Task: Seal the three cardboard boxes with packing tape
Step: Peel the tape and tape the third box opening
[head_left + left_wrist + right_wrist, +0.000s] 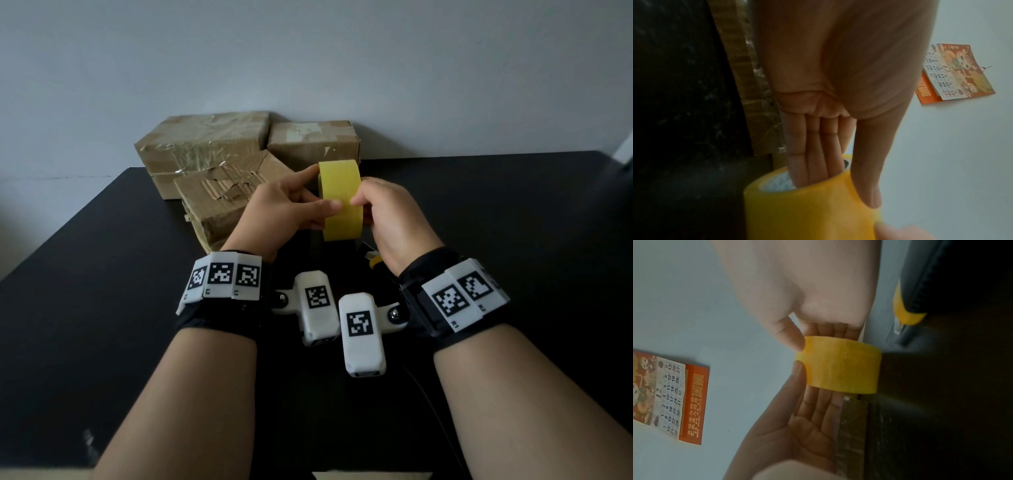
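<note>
Tape roll (340, 200) between both hands (342, 212)

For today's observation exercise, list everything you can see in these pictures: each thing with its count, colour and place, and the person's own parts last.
cardboard boxes: three, brown, back of the table by the wall
tape roll: one, yellow, held above the table in both hands
utility knife: one, yellow and dark, on the table under the right hand
table: one, black
calendar: one, orange and white, on the wall
wrist units: two, white with black markers
left hand: grip on roll
right hand: grip on roll
</note>
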Motion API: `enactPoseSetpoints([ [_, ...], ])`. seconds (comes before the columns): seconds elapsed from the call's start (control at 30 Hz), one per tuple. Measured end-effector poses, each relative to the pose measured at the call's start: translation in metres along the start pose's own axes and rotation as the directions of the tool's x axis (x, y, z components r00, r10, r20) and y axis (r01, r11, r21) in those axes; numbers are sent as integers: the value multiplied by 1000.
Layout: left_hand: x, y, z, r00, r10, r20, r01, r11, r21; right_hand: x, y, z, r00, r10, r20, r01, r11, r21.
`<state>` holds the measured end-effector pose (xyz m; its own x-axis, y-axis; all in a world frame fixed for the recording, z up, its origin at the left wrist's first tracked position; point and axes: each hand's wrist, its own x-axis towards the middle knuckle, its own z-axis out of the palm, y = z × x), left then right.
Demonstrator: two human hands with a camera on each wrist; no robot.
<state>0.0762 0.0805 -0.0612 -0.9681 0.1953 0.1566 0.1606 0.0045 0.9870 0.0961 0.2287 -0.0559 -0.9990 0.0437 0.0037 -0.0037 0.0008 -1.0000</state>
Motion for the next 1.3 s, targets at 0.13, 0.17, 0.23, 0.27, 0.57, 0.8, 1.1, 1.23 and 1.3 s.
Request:
enactPoseSetpoints([
  [0.13,-1,2,0,1000,2,-4,-2,1000,5,-5,1,-2,999,-9,51,12,998,-57],
  [0.17,-1,2,0,1000,2,-13,-2,1000,4,-5,1,-2,998,-12,54,16,997,-71],
  [0.23,-1,2,1,999,3,-51,-3,1000,-15,-5,0,0,999,-13,52,17,996,-91],
  [0.27,-1,2,1,997,2,-79,-4,999,-34,-4,0,1,999,-10,41,14,995,-98],
  [0.57,1,2,1,997,-45,-63,41,997,-64,-2,0,1,1000,7,-23,-8,1000,-20],
  [0.8,-1,1,0,996,-31,-81,25,997,-69,-3,0,0,1000,-12,25,13,999,-43],
  [1.1,-2,3,1,996,-15,-91,9,998,-70,-7,0,-1,999,-1,46,7,992,-126],
  [1.23,-1,2,-1,992,-19,-126,4,993,-118,-5,-2,2,1000,3,22,-2,999,-40],
  [1.3,-1,1,-1,993,-14,-119,1,994,-109,-4,-1,1,1000,23,-2,-23,1000,-19],
])
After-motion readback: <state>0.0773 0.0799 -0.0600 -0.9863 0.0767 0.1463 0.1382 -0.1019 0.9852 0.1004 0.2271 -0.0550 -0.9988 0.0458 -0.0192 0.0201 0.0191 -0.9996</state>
